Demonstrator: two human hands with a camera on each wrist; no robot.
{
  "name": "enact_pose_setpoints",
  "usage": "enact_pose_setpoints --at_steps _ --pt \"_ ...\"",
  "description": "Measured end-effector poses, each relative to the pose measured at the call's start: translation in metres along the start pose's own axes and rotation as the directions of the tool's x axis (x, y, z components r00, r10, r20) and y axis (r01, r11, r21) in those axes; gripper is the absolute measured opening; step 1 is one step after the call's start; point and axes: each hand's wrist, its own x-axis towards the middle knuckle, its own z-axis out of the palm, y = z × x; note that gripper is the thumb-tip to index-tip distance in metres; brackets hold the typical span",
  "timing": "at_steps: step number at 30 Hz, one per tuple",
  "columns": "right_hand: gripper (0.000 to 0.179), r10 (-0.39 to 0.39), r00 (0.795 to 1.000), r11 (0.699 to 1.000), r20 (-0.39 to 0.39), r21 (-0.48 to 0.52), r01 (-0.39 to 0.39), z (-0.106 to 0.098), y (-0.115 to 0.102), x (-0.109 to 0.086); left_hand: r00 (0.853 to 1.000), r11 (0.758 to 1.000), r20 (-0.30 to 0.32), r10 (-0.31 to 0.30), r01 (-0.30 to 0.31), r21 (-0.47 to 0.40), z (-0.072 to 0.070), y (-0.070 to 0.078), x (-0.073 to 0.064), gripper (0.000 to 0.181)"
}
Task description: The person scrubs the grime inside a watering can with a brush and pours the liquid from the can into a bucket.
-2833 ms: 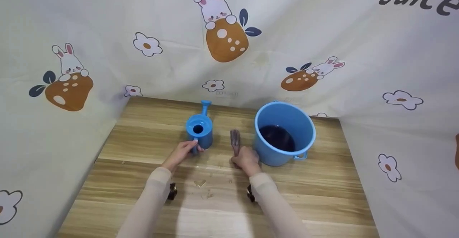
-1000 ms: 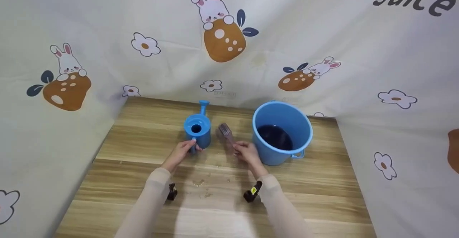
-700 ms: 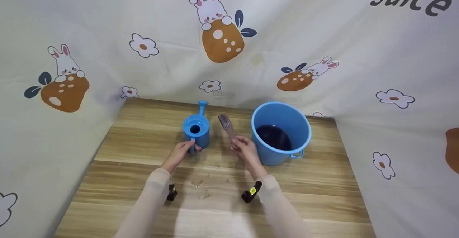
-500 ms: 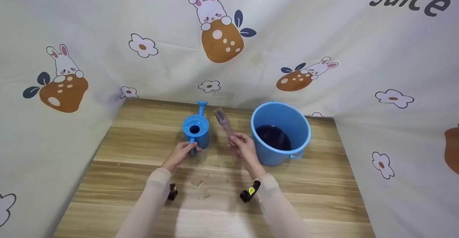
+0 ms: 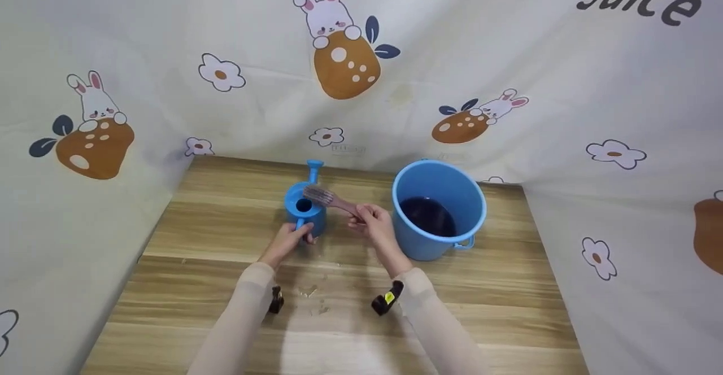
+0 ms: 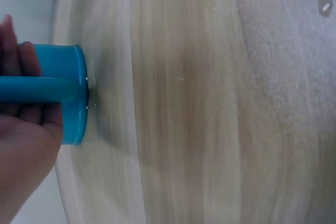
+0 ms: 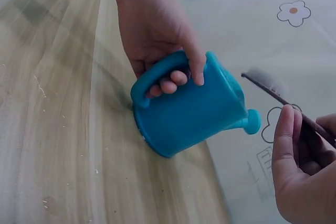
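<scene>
In the head view my left hand (image 5: 284, 243) grips the handle of a blue watering can (image 5: 291, 194), its spout pointing to the back. The right wrist view shows those fingers curled through the handle (image 7: 157, 72). My right hand (image 5: 377, 232) pinches the handle of a brownish hairbrush (image 5: 319, 195) between thumb and fingers. Its bristled head hangs over the right part of the can's top, bristles up, beside the round dark opening. In the right wrist view the brush (image 7: 278, 97) stands apart from the can (image 7: 184, 114). The brush is out of the left wrist view.
A blue bucket (image 5: 421, 246) with dark liquid inside stands right of my right hand. Small puddles (image 5: 308, 291) lie on the wooden table (image 5: 226, 318) between my forearms. A patterned white cloth (image 5: 254, 115) rises behind the table and along its sides.
My right hand has lifted the hairbrush from beside the bucket and swung its head left, over the watering can. The left hand has kept hold of the can's handle.
</scene>
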Motion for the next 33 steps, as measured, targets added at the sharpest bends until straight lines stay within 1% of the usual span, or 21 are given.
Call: enact_pose_setpoints --at_steps 2,4,6,9,11,12,14,15,17,18,20,22,24,25,26,27,31,33 --pt "0.014 0.008 1.0 1.0 -0.002 -0.029 -0.008 0.003 -0.002 0.001 1.0 1.0 0.018 -0.004 0.004 -0.029 0.001 0.003 -0.002 0.038" --pt "0.016 0.0 1.0 0.998 0.001 -0.064 0.0 0.006 -0.005 0.003 0.999 0.999 0.031 0.007 -0.006 -0.037 0.002 0.004 -0.002 0.039" --pt "0.017 -0.01 1.0 0.996 0.002 -0.085 0.01 0.009 -0.008 0.004 1.0 0.999 0.016 0.014 -0.014 -0.035 0.005 0.002 -0.001 0.039" --pt "0.02 -0.056 0.998 0.989 0.011 -0.139 0.056 0.013 -0.013 0.007 0.999 0.999 -0.034 0.031 -0.032 -0.015 0.01 -0.006 0.003 0.039" --pt "0.024 -0.1 0.995 0.974 0.019 -0.201 0.102 0.015 -0.018 0.009 0.996 0.999 -0.08 0.037 -0.037 -0.003 0.013 -0.01 0.005 0.04" --pt "0.025 -0.127 0.992 0.961 0.027 -0.244 0.13 0.016 -0.02 0.01 0.995 0.999 -0.094 0.042 -0.041 0.005 0.014 -0.011 0.006 0.04" --pt "0.027 -0.185 0.982 0.922 0.041 -0.339 0.188 0.018 -0.025 0.012 0.991 0.999 -0.123 0.048 -0.045 0.025 0.016 -0.013 0.007 0.04" --pt "0.026 -0.217 0.975 0.893 0.051 -0.393 0.219 0.02 -0.027 0.013 0.989 0.998 -0.135 0.052 -0.048 0.029 0.017 -0.014 0.008 0.039" --pt "0.023 -0.276 0.958 0.824 0.078 -0.495 0.277 0.023 -0.033 0.015 0.985 0.997 -0.16 0.065 -0.057 0.054 0.018 -0.013 0.007 0.039" --pt "0.022 -0.299 0.949 0.783 0.097 -0.544 0.302 0.025 -0.036 0.016 0.984 0.996 -0.166 0.068 -0.058 0.069 0.019 -0.008 0.004 0.039" --pt "0.021 -0.331 0.933 0.696 0.142 -0.63 0.343 0.03 -0.043 0.017 0.979 0.993 -0.187 0.077 -0.06 0.097 0.02 -0.008 0.003 0.038" --pt "0.021 -0.344 0.919 0.623 0.192 -0.686 0.376 0.035 -0.049 0.018 0.977 0.99 -0.194 0.088 -0.065 0.123 0.021 -0.007 0.003 0.038" --pt "0.021 -0.338 0.911 0.551 0.237 -0.735 0.396 0.04 -0.056 0.017 0.979 0.987 -0.181 0.092 -0.065 0.147 0.022 -0.007 0.003 0.038" --pt "0.021 -0.333 0.908 0.517 0.254 -0.756 0.401 0.042 -0.059 0.017 0.979 0.984 -0.176 0.101 -0.072 0.164 0.022 -0.011 0.006 0.038" --pt "0.022 -0.33 0.905 0.479 0.27 -0.778 0.407 0.044 -0.062 0.016 0.98 0.981 -0.166 0.108 -0.077 0.181 0.022 -0.01 0.007 0.038" --pt "0.022 -0.321 0.904 0.443 0.284 -0.798 0.408 0.046 -0.065 0.016 0.981 0.977 -0.158 0.116 -0.083 0.197 0.023 -0.01 0.007 0.038" --pt "0.023 -0.285 0.899 0.284 0.333 -0.867 0.411 0.054 -0.077 0.013 0.979 0.961 -0.144 0.144 -0.103 0.258 0.025 -0.009 0.007 0.037" --pt "0.024 -0.259 0.898 0.219 0.356 -0.884 0.414 0.058 -0.083 0.012 0.978 0.957 -0.146 0.147 -0.104 0.271 0.027 -0.009 0.006 0.039"
